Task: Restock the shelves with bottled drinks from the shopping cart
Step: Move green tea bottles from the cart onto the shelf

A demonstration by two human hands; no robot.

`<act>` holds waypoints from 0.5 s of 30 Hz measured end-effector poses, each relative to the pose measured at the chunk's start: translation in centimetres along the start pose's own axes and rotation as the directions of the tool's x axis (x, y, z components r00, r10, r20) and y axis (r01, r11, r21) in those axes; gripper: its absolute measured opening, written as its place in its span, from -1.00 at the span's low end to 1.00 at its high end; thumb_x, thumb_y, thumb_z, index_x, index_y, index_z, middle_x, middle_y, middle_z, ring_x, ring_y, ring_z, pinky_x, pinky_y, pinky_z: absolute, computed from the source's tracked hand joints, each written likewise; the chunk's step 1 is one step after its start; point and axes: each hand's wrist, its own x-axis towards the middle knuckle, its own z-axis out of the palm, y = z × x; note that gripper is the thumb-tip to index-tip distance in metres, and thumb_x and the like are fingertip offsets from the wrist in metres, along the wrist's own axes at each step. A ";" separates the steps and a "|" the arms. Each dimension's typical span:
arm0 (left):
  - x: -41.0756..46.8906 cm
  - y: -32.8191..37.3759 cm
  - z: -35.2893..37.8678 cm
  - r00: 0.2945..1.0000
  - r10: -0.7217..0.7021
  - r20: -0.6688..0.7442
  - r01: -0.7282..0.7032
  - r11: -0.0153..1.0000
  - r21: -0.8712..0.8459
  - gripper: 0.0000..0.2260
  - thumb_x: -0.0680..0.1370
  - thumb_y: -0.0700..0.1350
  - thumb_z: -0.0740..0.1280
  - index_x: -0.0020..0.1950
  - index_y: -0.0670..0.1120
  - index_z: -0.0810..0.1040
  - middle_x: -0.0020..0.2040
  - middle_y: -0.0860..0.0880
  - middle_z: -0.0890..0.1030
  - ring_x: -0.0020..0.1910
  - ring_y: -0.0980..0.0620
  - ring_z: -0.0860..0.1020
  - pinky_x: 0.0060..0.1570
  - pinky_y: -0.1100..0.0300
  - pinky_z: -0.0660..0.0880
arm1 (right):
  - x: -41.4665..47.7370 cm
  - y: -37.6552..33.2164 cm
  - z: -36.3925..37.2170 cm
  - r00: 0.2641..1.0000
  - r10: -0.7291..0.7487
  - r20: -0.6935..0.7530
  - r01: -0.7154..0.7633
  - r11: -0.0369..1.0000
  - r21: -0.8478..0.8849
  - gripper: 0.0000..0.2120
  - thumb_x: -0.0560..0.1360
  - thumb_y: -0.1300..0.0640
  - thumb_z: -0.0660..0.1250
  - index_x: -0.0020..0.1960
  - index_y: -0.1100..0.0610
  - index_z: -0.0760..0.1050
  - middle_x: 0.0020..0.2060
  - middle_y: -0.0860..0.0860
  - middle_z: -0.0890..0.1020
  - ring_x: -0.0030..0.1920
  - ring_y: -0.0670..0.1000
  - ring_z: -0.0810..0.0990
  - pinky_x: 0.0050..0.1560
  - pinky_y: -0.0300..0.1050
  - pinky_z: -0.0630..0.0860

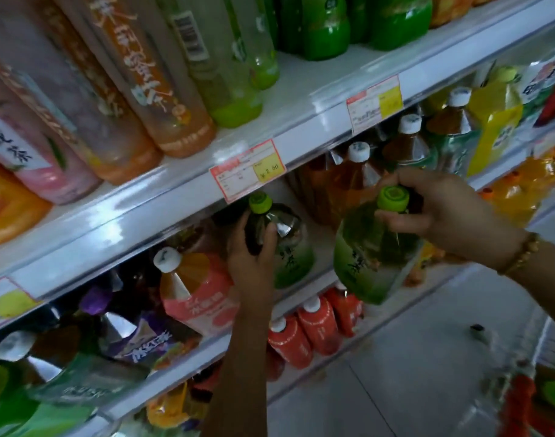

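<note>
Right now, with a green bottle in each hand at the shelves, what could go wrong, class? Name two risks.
The right hand holds its green bottle only near its top, tilted, out in front of the shelves; it might slip and drop. The left hand grips the other bottle with its cap close under a price tag; lifting could knock the tag.

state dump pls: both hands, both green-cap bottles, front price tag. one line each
left bottle: capped, near upright, in the gap under the shelf rail; base contact unclear.
right bottle: capped, tilted, held in the air, resting on nothing.
left hand: grips the left bottle's shoulder.
right hand: pinches the right bottle at cap and neck.
price tag: on the shelf rail, overhanging its lower edge.
</note>
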 end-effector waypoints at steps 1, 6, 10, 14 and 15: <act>0.0 -0.6 0.4 0.999 -0.007 -0.033 0.005 0.999 -0.039 -0.44 0.43 0.24 0.27 0.34 -0.02 0.44 0.23 -0.08 0.54 0.21 0.01 0.50 0.21 0.02 0.47 | 0.3 0.6 0.3 1.000 -0.018 -0.009 0.018 1.000 0.024 -0.78 0.37 0.14 0.46 -0.04 0.16 0.52 -0.25 -0.08 0.57 -0.21 -0.11 0.53 -0.25 -0.41 0.40; -1.6 -3.1 1.2 0.996 0.073 -0.055 -0.068 0.994 0.080 -0.27 0.41 0.16 0.42 0.49 0.00 0.22 0.40 -0.04 0.38 0.36 0.03 0.34 0.28 0.17 0.34 | 0.9 2.3 1.8 0.992 -0.107 -0.069 0.115 0.986 0.119 -0.83 0.39 0.16 0.43 -0.06 0.16 0.52 -0.24 -0.05 0.59 -0.22 -0.14 0.54 -0.24 -0.37 0.45; -2.3 -5.4 1.3 0.995 0.083 -0.056 -0.078 0.992 0.096 -0.27 0.37 0.10 0.47 0.46 -0.03 0.27 0.30 -0.04 0.51 0.26 -0.01 0.47 0.21 0.14 0.44 | 1.6 2.8 2.5 0.992 -0.123 -0.023 0.124 0.991 0.048 -0.85 0.40 0.10 0.42 -0.07 0.11 0.52 -0.20 0.04 0.63 -0.19 -0.03 0.58 -0.12 -0.11 0.51; 0.6 -6.8 3.3 0.994 0.072 -0.083 -0.073 0.997 -0.007 -0.33 0.34 0.07 0.50 0.38 -0.11 0.40 0.22 -0.08 0.57 0.20 -0.04 0.52 0.19 0.09 0.48 | 1.9 1.6 2.0 0.993 -0.118 0.004 0.118 0.988 -0.100 -0.82 0.43 0.04 0.40 -0.07 0.12 0.52 -0.32 -0.08 0.60 -0.40 -0.18 0.51 -0.38 -0.32 0.42; 1.8 -7.0 4.0 0.995 0.045 -0.086 -0.046 0.999 -0.003 -0.32 0.34 0.08 0.51 0.38 -0.13 0.40 0.22 -0.10 0.57 0.20 -0.07 0.53 0.18 0.06 0.48 | 1.8 1.3 1.9 0.994 -0.108 -0.005 0.107 0.987 -0.120 -0.83 0.43 0.04 0.39 -0.09 0.12 0.51 -0.36 -0.09 0.57 -0.44 -0.16 0.49 -0.43 -0.33 0.40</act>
